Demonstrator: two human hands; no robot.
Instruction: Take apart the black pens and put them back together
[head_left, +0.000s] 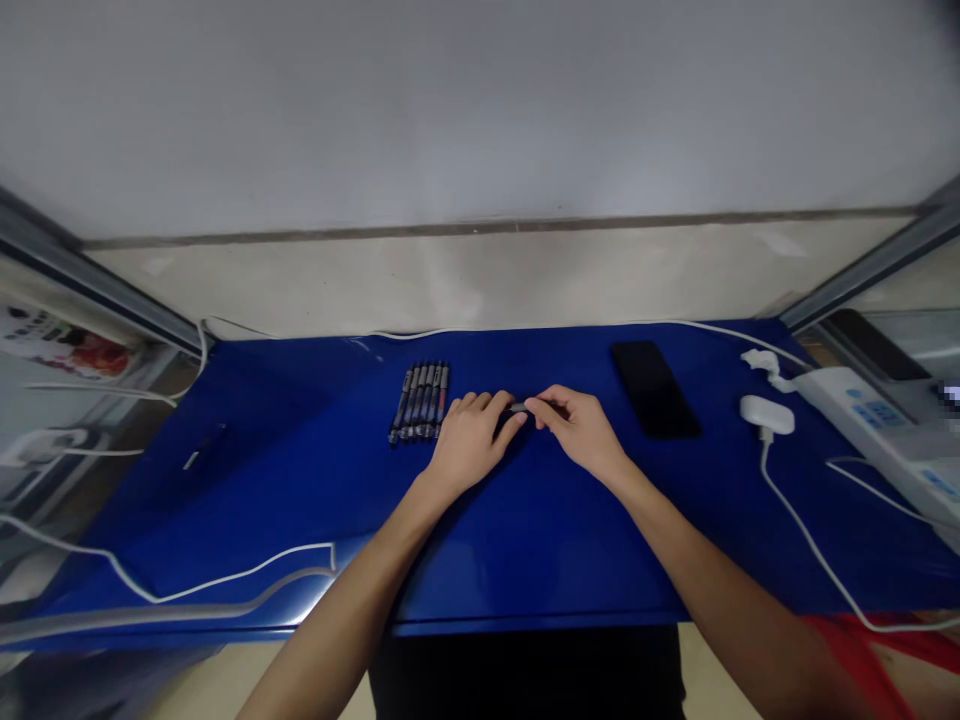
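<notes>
Over the middle of the blue desk (525, 530), my left hand (472, 440) and my right hand (579, 428) come close together on one pen (519, 407). Only a short grey and dark stretch of that pen shows between the fingertips; my fingers cover the rest. The left thumb and forefinger pinch one end, while the right thumb and forefinger pinch the other. Just left of my left hand lies a row of several pens (421, 395), side by side, with grey upper parts and dark, partly clear barrels. My left fingers overlap the right edge of this row.
A black phone (655, 388) lies right of my right hand. Farther right are a white earbud case (766, 415) on a cable and a white power strip (874, 410). White cables (247, 572) cross the left front. A pale wall (480, 285) closes off the back.
</notes>
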